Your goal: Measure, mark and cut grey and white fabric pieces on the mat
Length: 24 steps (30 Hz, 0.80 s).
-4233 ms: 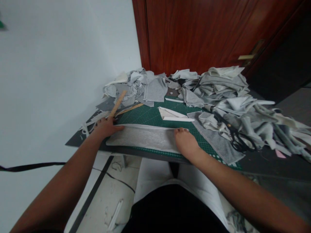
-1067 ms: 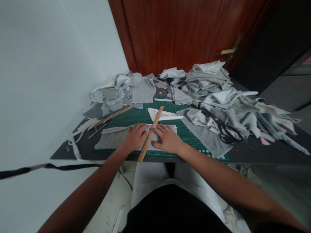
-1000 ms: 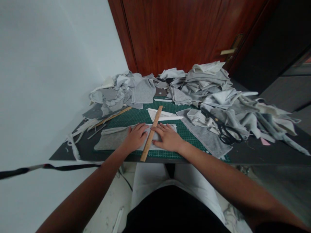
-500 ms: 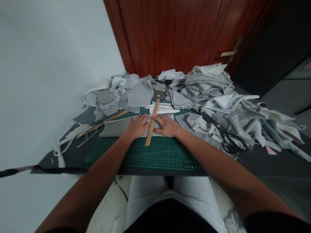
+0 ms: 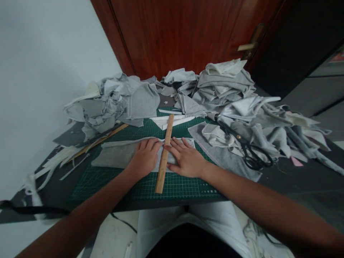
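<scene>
A grey fabric strip (image 5: 115, 153) lies crosswise on the green cutting mat (image 5: 185, 188), a pale fold along its far edge. Across the strip, a wooden ruler (image 5: 162, 172) points away from me, its near end close to the mat's front edge. My left hand (image 5: 145, 156) rests on the strip just left of the ruler, fingers bent over the far edge. To the right of the ruler, my right hand (image 5: 186, 157) lies flat with fingers spread; its index fingertip touches the ruler. The cloth under both hands is partly hidden.
Black-handled scissors (image 5: 251, 152) lie at right beside a crumpled pale scrap (image 5: 220, 136) and a flat grey piece (image 5: 242, 168). Fabric piles (image 5: 225, 84) line the back. White scraps (image 5: 172, 122) lie beyond the strip. Thin offcuts (image 5: 56, 161) sit at left.
The strip and ruler have slid toward me with both hands, widening the gap to the white scraps. My left fingers are more bent. The view has shifted too.
</scene>
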### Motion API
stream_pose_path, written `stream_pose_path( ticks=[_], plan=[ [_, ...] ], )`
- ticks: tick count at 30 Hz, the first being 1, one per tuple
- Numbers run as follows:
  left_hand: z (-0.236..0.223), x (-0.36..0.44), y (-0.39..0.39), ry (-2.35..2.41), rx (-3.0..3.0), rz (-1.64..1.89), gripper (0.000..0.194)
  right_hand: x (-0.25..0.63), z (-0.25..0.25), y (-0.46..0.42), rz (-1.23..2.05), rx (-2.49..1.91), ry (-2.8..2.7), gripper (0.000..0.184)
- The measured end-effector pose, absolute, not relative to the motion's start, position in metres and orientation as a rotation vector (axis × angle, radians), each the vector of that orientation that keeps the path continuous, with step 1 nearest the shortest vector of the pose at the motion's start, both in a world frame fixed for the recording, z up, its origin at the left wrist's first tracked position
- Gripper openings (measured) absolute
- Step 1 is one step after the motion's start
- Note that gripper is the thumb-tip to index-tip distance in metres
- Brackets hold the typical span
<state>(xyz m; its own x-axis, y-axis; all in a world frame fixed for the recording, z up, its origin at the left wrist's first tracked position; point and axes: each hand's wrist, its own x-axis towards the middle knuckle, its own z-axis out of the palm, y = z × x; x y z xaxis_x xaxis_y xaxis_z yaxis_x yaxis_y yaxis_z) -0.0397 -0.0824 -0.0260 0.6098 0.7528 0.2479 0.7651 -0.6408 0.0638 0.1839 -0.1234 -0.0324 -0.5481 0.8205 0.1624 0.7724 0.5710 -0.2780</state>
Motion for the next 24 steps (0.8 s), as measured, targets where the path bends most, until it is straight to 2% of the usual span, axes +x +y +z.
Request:
stream_pose_path(
  ticks=[4,8,14,24],
  plan=[
    [-0.014,-0.023,-0.073,-1.217,-2.85,-0.245,0.04,0.183,-0.031,-0.122,0.261,-1.34,-2.504,0.078],
    [-0.014,-0.009,-0.063,-1.217,-2.899,-0.365,0.034,0.185,-0.03,-0.122,0.264,-1.373,-2.473,0.08],
    [-0.025,-0.01,-0.067,-1.068,-3.026,-0.467,0.048,0.199,-0.032,-0.122,0.262,-1.326,-2.529,0.082],
    [-0.028,-0.01,-0.078,-1.018,-2.982,-0.363,0.049,0.219,-0.031,-0.113,0.245,-1.255,-2.56,0.074]
  ],
)
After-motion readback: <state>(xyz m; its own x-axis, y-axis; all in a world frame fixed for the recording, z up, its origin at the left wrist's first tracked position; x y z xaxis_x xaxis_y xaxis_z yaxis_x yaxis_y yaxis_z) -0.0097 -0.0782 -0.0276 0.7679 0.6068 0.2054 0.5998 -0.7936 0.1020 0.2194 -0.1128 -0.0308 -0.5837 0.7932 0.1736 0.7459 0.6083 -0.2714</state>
